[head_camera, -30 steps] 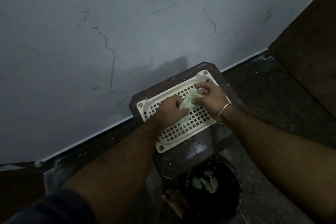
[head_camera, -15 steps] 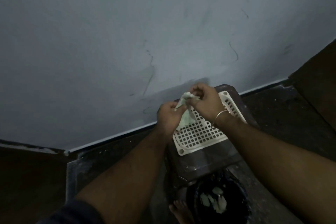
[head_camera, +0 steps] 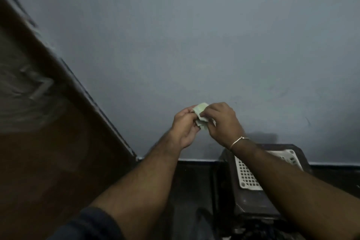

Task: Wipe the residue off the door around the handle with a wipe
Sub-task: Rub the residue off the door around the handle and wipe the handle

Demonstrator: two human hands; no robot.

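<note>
Because the pale green wipe point(head_camera: 200, 112) is limp and light, we pinch it bunched between left hand point(head_camera: 184, 126) and right hand point(head_camera: 221, 122), folding it into a firmer pad.

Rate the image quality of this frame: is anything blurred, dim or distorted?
Head view: dim overall; the door and its handle at left are smeared by motion blur; both hands, left and right, on the wipe are fairly sharp; wide-angle lens tilts the door edge.
</note>
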